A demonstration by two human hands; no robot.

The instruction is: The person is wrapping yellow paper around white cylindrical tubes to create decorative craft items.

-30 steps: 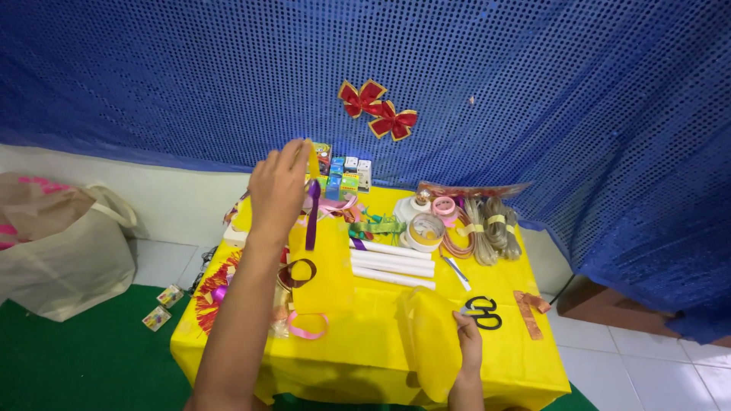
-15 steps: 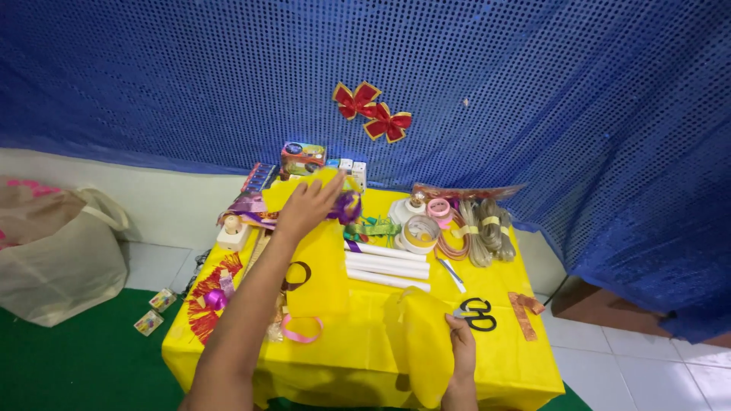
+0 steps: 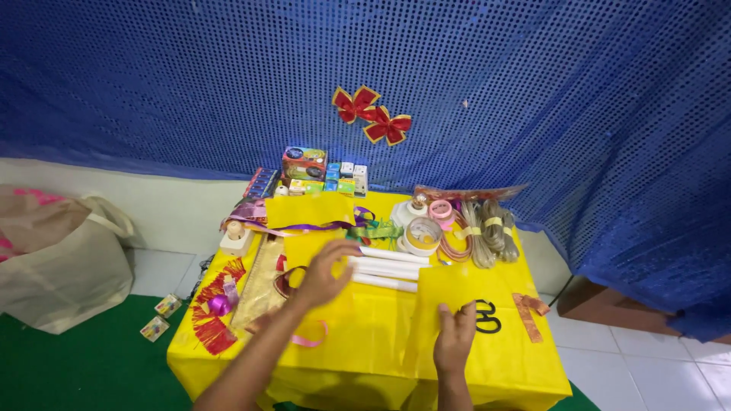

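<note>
The left hand (image 3: 326, 270) has drawn back, fingers loose and empty, near white paper rolls (image 3: 384, 266); right hand (image 3: 454, 342) presses flat on a yellow paper sheet (image 3: 449, 293)

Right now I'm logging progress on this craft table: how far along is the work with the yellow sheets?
Done: one yellow sheet lies flat at the back with a purple ribbon across it. In hand: the right hand presses a second yellow sheet flat; the left hand hovers over a third. Left: no ribbon on these two; the scissors lie untouched.
</note>
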